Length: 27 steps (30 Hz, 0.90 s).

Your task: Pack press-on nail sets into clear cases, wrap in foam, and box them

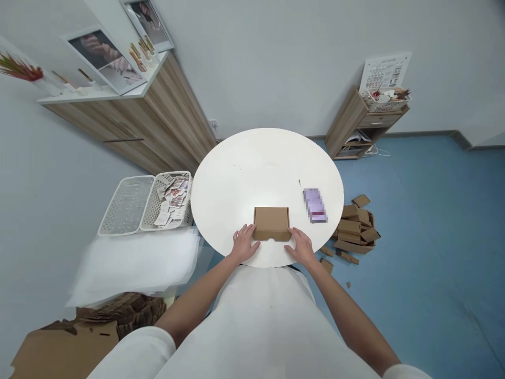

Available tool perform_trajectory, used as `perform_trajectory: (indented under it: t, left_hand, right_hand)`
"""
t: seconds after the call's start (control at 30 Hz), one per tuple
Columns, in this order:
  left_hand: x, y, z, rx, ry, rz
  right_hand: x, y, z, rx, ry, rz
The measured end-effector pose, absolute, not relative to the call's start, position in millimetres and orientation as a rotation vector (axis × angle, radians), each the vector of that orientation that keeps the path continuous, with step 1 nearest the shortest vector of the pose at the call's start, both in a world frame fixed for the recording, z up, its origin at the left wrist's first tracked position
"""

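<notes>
A small brown cardboard box [272, 220], lid down, rests on the white oval table [252, 163] near its front edge. My left hand [243, 243] lies at the box's front left corner, fingertips against its side and thumb stretched apart. At the opposite corner, my right hand [301, 246] touches the box's right side with its fingers spread. Neither hand wraps around the box. Right of it on the tabletop is a purple, pixelated flat object [315, 205] whose details are blurred out.
Left of the table stand a basket of printed cards [152, 216], a clear-looking bin [128, 205] and white sheets [138, 263]. Flat cardboard [67, 350] is stacked at lower left. Folded boxes [355, 229] lie on the floor at right. A wooden cabinet [173, 105] and small shelf [347, 123] stand behind.
</notes>
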<state>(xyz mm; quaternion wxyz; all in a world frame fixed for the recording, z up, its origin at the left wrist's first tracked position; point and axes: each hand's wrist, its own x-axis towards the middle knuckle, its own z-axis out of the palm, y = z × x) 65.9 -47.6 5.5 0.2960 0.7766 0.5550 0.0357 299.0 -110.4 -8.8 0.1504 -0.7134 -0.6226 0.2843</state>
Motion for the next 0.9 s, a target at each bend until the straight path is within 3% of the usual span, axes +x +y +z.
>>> perform_trajectory:
  t: [0.37,0.73,0.9]
  left_hand:
    - [70.5,-48.0,3.1,2.017,1.478,0.113]
    - [63.8,-27.8,28.7,1.915,1.422,0.495]
    - [65.9,-8.0,35.4,1.83,1.453,0.436]
  right_hand:
    - [293.8,-106.9,-10.0,-1.992,-1.846,0.917]
    - [300.9,-83.7,20.8,-1.793,-1.571,1.023]
    - [306.1,-66.0,33.8,-1.755,-1.538,1.096]
